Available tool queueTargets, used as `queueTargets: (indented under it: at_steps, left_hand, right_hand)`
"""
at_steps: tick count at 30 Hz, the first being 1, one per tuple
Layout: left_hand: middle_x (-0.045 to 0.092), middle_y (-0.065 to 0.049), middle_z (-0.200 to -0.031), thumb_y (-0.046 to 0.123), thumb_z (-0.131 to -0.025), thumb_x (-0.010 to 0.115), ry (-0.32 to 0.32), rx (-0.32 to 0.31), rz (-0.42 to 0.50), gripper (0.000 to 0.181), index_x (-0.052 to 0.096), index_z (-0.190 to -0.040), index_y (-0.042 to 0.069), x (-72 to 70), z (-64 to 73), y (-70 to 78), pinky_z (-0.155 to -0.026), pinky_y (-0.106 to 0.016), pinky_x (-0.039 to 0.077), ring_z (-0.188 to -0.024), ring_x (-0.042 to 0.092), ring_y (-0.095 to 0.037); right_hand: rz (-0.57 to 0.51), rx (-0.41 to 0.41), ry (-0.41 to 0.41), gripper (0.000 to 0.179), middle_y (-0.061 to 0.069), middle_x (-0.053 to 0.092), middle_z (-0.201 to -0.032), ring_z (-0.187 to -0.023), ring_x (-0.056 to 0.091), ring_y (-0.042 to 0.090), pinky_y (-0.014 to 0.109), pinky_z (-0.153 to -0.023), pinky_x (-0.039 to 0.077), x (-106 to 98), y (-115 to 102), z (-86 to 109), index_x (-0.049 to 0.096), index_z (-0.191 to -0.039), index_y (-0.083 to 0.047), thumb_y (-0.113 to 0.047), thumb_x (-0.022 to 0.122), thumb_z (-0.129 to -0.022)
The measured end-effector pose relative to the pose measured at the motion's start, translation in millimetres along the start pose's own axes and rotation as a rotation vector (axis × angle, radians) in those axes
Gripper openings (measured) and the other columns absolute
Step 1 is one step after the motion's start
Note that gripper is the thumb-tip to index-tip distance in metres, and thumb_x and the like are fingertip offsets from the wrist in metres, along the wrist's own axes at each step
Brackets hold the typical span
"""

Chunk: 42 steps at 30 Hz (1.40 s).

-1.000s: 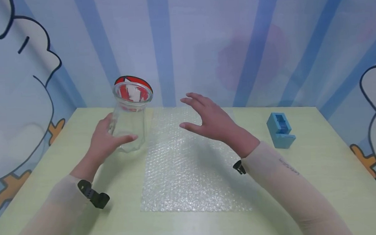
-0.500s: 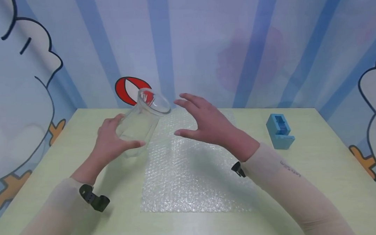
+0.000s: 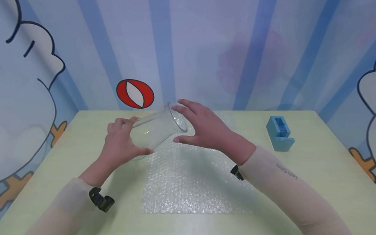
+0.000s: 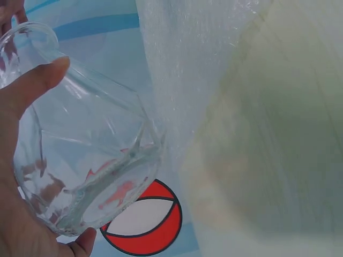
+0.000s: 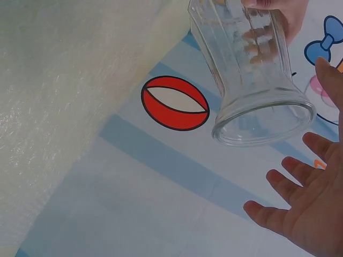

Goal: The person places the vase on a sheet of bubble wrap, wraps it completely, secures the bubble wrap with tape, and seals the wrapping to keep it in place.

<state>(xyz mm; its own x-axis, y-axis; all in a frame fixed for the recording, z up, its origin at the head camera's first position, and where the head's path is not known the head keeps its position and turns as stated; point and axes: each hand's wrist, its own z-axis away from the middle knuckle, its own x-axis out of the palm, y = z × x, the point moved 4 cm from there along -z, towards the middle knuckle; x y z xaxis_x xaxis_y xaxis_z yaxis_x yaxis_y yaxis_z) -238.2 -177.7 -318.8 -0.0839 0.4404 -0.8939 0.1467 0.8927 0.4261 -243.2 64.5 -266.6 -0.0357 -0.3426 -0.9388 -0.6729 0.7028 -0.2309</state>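
My left hand [image 3: 118, 141] grips a clear glass vase [image 3: 155, 127] with a flared rim, thumb along the near side and fingers over the far side. The vase is tilted well over, its mouth toward the right, above the left part of a bubble wrap sheet [image 3: 181, 191]. In the left wrist view the faceted body of the vase [image 4: 91, 123] and its thick base show. My right hand [image 3: 207, 127] holds nothing, its fingers and thumb spread around the mouth. The right wrist view shows those fingers [image 5: 297, 171] apart from the rim.
A light blue block-shaped holder [image 3: 280, 134], like a tape dispenser, stands at the right on the pale table [image 3: 320, 182]. Behind the table rises a striped cloth backdrop [image 3: 197, 43] with cartoon prints, among them a red and white ball [image 3: 136, 94].
My left hand has tipped the vase from nearly upright to steeply tilted and carried it a little right. My right hand has shifted slightly left and lower, now close to the vase's mouth.
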Motion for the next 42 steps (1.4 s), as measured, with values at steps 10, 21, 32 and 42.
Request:
queueTargets:
  at_steps: [10, 21, 32, 42]
  left_hand:
    - [0.048, -0.025, -0.142, 0.042, -0.066, 0.093, 0.074, 0.169, -0.26, 0.102, 0.046, -0.149, 0.007, 0.7, 1.0, 27.0, -0.093, -0.061, 0.05, -0.128, 0.044, -0.044]
    - [0.052, -0.02, -0.138, 0.046, -0.063, 0.095, 0.1, 0.286, -0.365, 0.101, 0.048, -0.146, 0.011, 5.1, -0.9, 51.3, -0.089, -0.054, 0.052, -0.122, 0.049, -0.039]
    - [0.054, -0.017, -0.138, 0.055, -0.062, 0.093, 0.119, 0.339, -0.473, 0.103, 0.049, -0.146, 0.013, 12.9, -1.1, 65.3, -0.086, -0.05, 0.053, -0.121, 0.05, -0.036]
    - [0.056, -0.016, -0.139, 0.056, -0.061, 0.093, 0.159, 0.404, -0.482, 0.102, 0.052, -0.144, 0.013, 17.8, -2.1, 75.6, -0.083, -0.048, 0.053, -0.119, 0.052, -0.034]
  right_hand:
    - [0.094, -0.011, 0.006, 0.083, 0.014, 0.044, -0.16, -0.147, 0.045, 0.035, 0.058, -0.118, 0.04, 4, -3, -0.1, 0.042, -0.156, -0.015, -0.053, 0.074, -0.089]
    - [0.22, 0.037, -0.06, 0.093, 0.009, 0.044, -0.161, -0.15, 0.042, 0.032, 0.064, -0.118, 0.037, 14, -2, 1.5, 0.042, -0.156, -0.02, -0.063, 0.076, -0.082]
    - [0.335, 0.069, -0.098, 0.094, 0.007, 0.057, -0.151, -0.14, 0.053, 0.03, 0.06, -0.115, 0.041, 23, 0, 5.2, 0.043, -0.156, -0.021, -0.065, 0.078, -0.08]
    - [0.415, 0.026, -0.025, 0.086, 0.005, 0.071, -0.127, -0.116, 0.067, 0.027, 0.048, -0.104, 0.052, 29, 10, 14.1, 0.049, -0.152, -0.019, -0.06, 0.078, -0.082]
